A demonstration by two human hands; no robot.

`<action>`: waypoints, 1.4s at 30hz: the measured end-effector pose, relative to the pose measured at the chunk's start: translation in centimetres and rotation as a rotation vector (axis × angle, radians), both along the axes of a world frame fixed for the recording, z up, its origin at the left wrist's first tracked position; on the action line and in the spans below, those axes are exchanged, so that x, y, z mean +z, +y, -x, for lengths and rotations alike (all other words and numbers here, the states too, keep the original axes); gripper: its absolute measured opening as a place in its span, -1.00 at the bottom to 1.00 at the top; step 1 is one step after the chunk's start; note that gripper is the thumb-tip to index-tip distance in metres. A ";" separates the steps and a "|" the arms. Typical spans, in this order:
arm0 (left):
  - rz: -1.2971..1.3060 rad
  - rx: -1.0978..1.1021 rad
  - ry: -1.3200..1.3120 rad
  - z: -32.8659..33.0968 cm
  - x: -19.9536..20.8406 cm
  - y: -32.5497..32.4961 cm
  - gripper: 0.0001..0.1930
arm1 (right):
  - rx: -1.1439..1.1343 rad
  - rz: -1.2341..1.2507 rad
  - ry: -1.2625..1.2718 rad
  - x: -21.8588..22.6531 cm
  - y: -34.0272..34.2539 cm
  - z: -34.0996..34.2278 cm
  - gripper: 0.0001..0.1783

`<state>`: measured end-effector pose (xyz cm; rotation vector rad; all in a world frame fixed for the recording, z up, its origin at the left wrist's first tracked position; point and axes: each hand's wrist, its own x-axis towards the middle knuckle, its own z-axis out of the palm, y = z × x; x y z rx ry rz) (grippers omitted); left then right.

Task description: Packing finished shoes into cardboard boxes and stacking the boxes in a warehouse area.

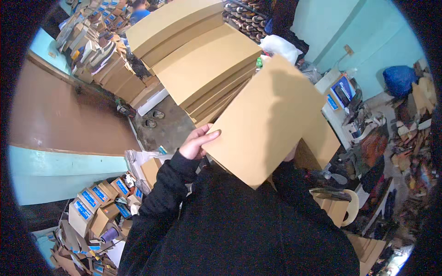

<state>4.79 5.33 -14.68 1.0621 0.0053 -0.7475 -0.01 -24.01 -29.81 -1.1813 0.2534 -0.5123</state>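
A broad tan cardboard piece [258, 124], flat-faced and tilted, is held up in front of my chest. My left hand [199, 141] is closed on its left corner, thumb on top and fingers underneath. Only a sliver of my right hand [291, 154] shows, below the right edge of the cardboard; its fingers are hidden. Another tan cardboard panel [326, 140] sticks out behind the right side of the held piece. Just beyond my hands stands a tall stack of tan cardboard pieces [202, 64], nested one inside another.
Shoe boxes with blue labels [90, 202] are heaped at lower left. A brown table [69, 112] stands at left, with slippers [154, 118] on the floor beside it. Scraps and materials [373, 138] clutter the right. Shoes fill a rack [248, 20]; a person in blue [139, 16] is far back.
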 end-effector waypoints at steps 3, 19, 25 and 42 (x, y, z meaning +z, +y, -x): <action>-0.298 0.030 -0.197 -1.6 -3.1 -0.2 -0.64 | 0.067 -0.495 0.048 3.6 1.7 1.9 -0.30; -0.299 0.894 -0.197 4.7 -11.3 0.7 -0.31 | -0.315 0.280 0.428 2.8 -2.7 -6.1 -0.07; -0.237 0.596 -0.205 5.5 -11.6 -0.1 -0.16 | -0.140 0.447 0.222 0.9 -2.0 -8.3 -0.19; -0.143 0.715 -0.003 4.8 -11.5 0.1 -0.31 | -0.111 0.386 0.160 -1.6 -2.6 -8.3 -0.42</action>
